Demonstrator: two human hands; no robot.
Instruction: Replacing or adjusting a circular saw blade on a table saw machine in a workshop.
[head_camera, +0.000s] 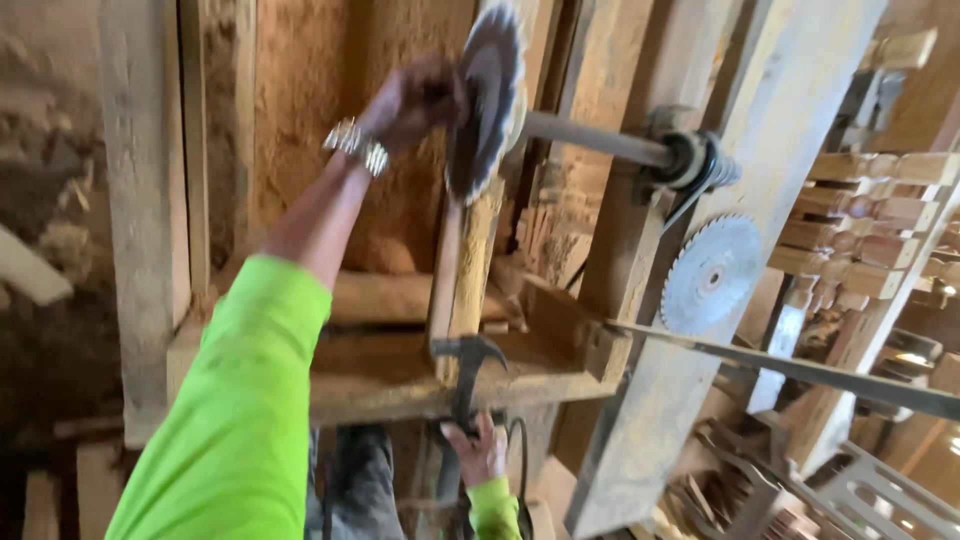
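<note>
At 12 o'clock, my left hand (415, 100) grips dark toothed circular saw blade (487, 100) on steel shaft (595, 138). At 6, right hand (478, 452) clutches black claw hammer (468, 372). Likely blade mounting step; next calls for steadying blade, careful tapping.

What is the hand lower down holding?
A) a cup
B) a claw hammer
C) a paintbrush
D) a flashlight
B: the right hand grips the handle of a claw hammer, whose dark curved head sticks up by the wooden frame.
</note>
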